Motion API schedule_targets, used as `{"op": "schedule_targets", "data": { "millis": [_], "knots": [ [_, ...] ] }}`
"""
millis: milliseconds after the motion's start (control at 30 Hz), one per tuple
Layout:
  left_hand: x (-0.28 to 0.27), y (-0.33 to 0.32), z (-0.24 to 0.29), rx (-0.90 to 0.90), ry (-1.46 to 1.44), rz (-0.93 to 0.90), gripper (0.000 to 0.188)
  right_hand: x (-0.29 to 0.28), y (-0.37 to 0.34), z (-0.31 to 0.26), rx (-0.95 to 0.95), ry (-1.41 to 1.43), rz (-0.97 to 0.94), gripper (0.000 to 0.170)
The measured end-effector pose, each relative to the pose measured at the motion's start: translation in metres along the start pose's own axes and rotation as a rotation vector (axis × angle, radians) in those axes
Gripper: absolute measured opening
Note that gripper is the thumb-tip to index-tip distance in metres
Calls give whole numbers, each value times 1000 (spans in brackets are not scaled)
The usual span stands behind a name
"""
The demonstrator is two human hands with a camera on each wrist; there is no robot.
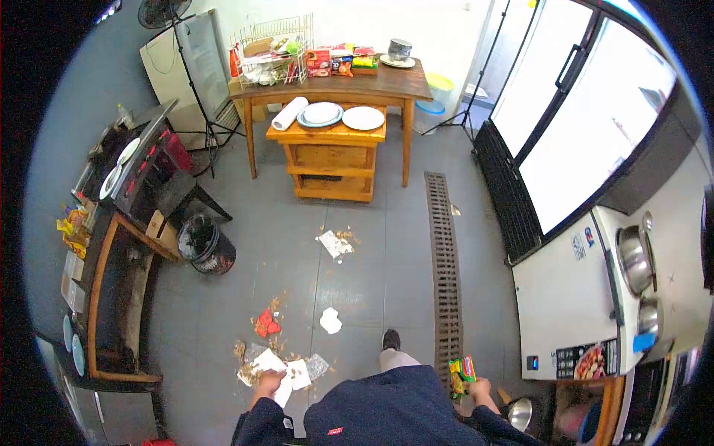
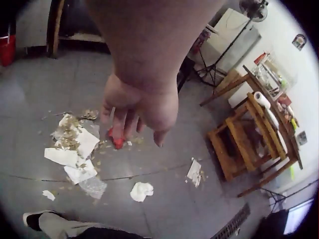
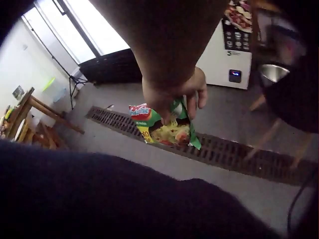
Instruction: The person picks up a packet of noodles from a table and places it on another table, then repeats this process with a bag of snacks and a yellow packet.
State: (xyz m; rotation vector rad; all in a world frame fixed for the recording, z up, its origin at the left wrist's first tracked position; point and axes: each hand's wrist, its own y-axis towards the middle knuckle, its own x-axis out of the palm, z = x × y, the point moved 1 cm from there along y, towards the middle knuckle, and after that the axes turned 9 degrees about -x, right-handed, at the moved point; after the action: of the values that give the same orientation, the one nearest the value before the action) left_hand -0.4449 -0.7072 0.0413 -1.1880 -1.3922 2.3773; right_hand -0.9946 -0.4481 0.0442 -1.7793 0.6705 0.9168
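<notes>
The right hand (image 1: 482, 388) pinches a green, red and yellow food packet (image 1: 462, 374) by its edge. In the right wrist view the packet (image 3: 167, 127) hangs below the right hand (image 3: 177, 97), its printed face showing. The left hand (image 1: 269, 382) is lowered at the other side of the body. In the left wrist view, the left hand (image 2: 139, 107) hangs with relaxed fingers and nothing visible in it, over the floor. White papers (image 2: 87, 143) with brown crumbs and a red crumpled piece (image 2: 115, 139) lie on that floor.
A floor drain grate (image 1: 445, 253) runs along the right. Ahead, a wooden cart (image 1: 332, 160) with plates stands before a wooden table (image 1: 327, 91). On the left is a black bin (image 1: 208, 245); on the right, a white appliance (image 1: 561, 293). More crumbs and paper (image 1: 335, 244) lie mid-floor.
</notes>
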Motion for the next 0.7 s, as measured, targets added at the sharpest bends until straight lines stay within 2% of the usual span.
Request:
{"op": "schedule_targets", "data": {
  "millis": [33, 133, 167, 200, 267, 333, 367, 467, 500, 567, 633, 700],
  "knots": [
    [0, 18, 13, -23, 18, 85, 52, -10, 30, -18, -83, -73, 41, 38],
    [-14, 18, 71, -116, -117, 92, 52, -76, 68, -125, -139, -45, -10, 37],
    [-12, 30, 76, -122, -140, 86, 52, -83, 89, -149, -170, -63, 5, 37],
    [-19, 16, 98, -56, -84, 118, 52, -88, 115, -170, -202, -84, 22, 37],
    [-7, 52, 94, -74, -50, 111, 51, -94, 158, -215, -284, -100, 54, 39],
    [-9, 40, 125, -197, -86, 61, 50, -100, 195, -268, -391, -84, 88, 44],
    [-4, 60, 118, -183, -26, 24, 46, -102, 211, -298, -442, -97, 103, 43],
    [0, 110, 119, -169, 133, -74, 42, -115, 234, -393, -427, -119, 51, 40],
    [0, 129, 124, -167, 182, -96, 43, -111, 247, -415, -440, -90, 100, 35],
    [-12, 164, 147, -123, 312, -142, 44, -111, 258, -463, -496, -106, 141, 34],
    [-22, 200, 166, 38, 561, -182, 46, -120, 270, -500, -457, -104, 136, 33],
    [-39, 239, 192, 211, 726, -100, 47, -130, 283, -546, -503, -86, 156, 34]
  ]
}}
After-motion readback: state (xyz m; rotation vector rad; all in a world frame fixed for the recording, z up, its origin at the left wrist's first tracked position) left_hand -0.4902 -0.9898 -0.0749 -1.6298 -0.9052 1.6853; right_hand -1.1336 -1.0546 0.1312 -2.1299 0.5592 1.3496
